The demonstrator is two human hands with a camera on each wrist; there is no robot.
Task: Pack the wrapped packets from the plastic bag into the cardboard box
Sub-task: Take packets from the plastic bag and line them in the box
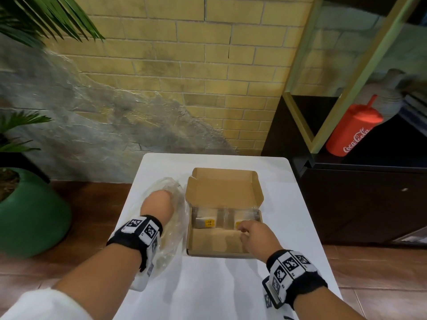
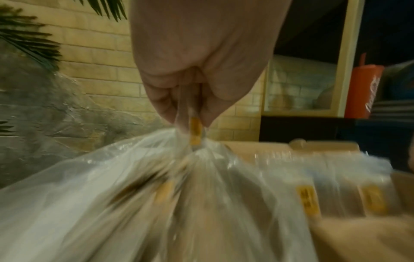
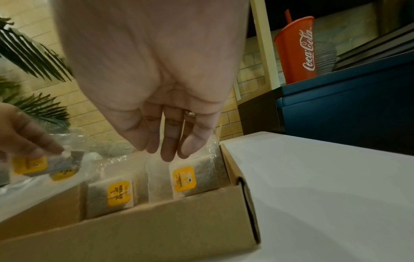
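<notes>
Crinkly clear plastic bag [image 1: 176, 197] beside open, matte cardboard box [image 1: 216, 243]

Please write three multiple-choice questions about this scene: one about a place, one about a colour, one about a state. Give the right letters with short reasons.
1. Where does the plastic bag lie?
A. inside the box
B. on the table, left of the cardboard box
C. on the shelf

2. What colour are the labels on the wrapped packets?
A. yellow
B. blue
C. green

3. What is the left hand doing?
A. resting flat on the table
B. pinching a packet from the bag
C. closing the lid

Answers:
1 B, the head view shows the bag beside the box's left wall.
2 A, the right wrist view shows yellow tags.
3 B, its fingers pinch a packet with a yellow tag.
</notes>
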